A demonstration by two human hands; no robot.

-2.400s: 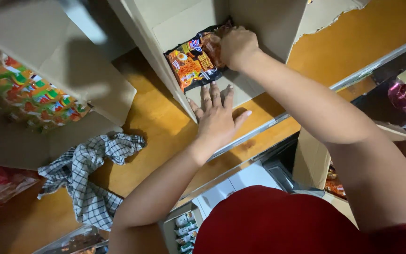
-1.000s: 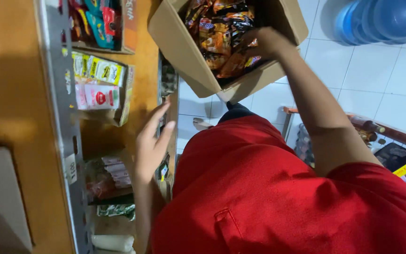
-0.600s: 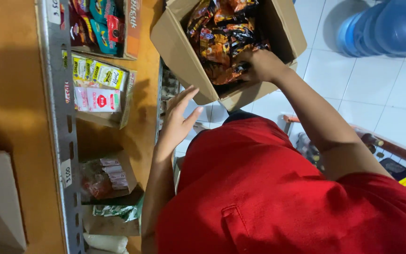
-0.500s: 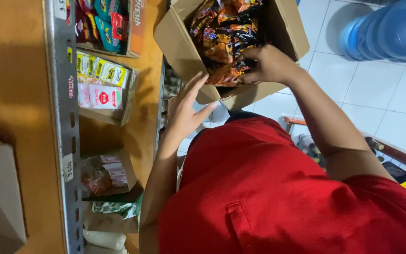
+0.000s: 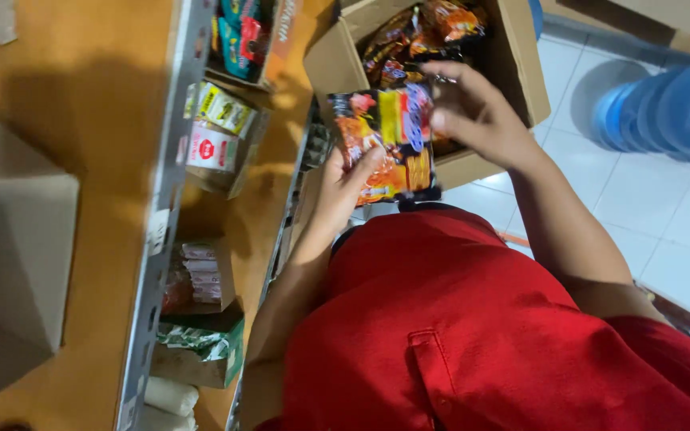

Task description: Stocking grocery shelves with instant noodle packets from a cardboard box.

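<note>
A stack of orange and black snack packets (image 5: 386,137) is held between both hands above the near edge of an open cardboard box (image 5: 513,64). My left hand (image 5: 343,191) grips the stack's lower left side, thumb on its front. My right hand (image 5: 477,112) clasps the stack's right edge from above. More packets (image 5: 421,32) of the same kind fill the box. My red shirt (image 5: 473,327) covers the lower part of the view.
Wooden shelves with metal rails (image 5: 165,199) stand at the left, carrying small boxes of goods (image 5: 217,128) and packets (image 5: 201,275). A brown carton (image 5: 17,263) sits on the top shelf. Blue water bottles (image 5: 672,104) stand on the white tiled floor at the right.
My right hand has lifted a stack of packets out of the box. My left hand, open beside the box before, has closed on the stack's lower side.
</note>
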